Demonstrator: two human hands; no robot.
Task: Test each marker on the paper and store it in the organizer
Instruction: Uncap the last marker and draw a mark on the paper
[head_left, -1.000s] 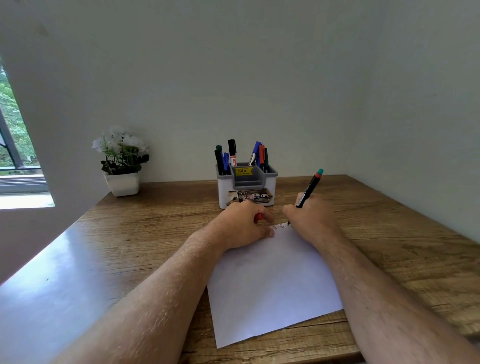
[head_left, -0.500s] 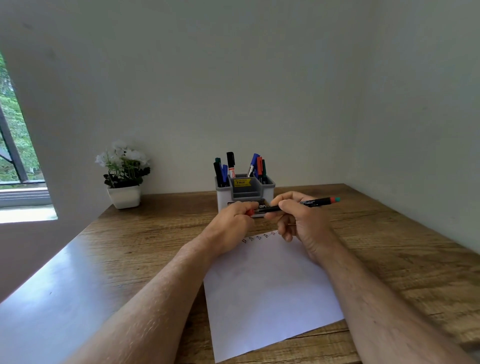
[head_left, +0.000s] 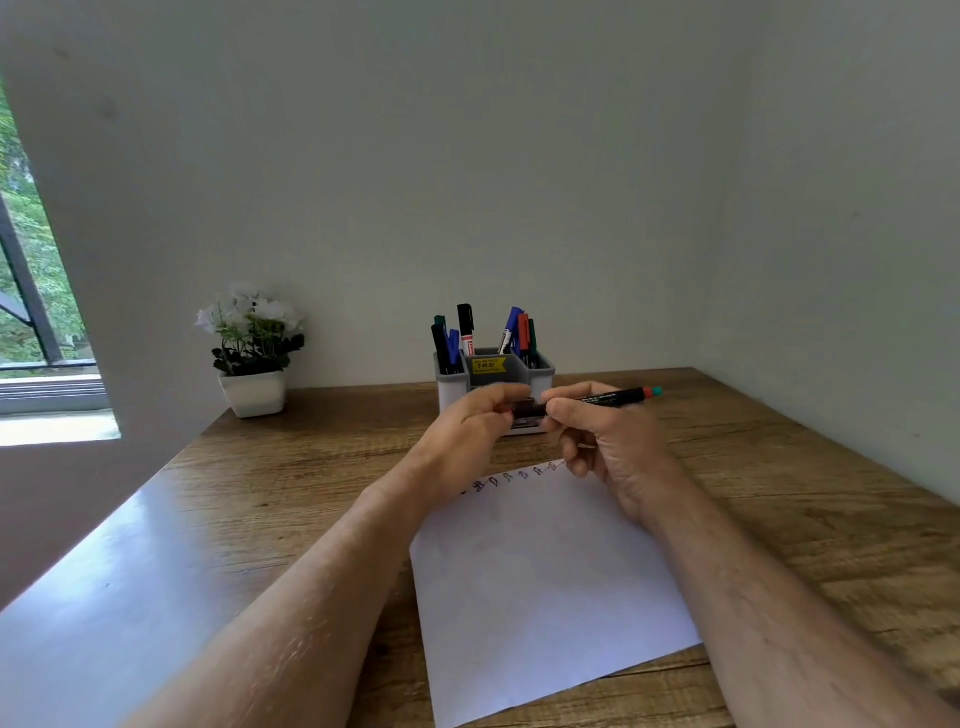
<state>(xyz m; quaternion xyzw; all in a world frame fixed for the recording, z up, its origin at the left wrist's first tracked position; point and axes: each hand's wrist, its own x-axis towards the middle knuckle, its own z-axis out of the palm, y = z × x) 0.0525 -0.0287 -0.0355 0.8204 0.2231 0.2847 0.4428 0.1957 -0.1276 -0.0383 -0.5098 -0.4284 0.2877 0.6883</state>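
At frame centre, both hands hold one black marker level above the paper: the right hand grips its barrel, the left hand pinches its capped end. Behind them the organizer holds seven markers, with one potted plant at left.

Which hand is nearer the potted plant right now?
Left. The left hand is raised mid-desk at the marker, on the side toward the potted plant at the desk's far left. The right hand grips the marker farther right.
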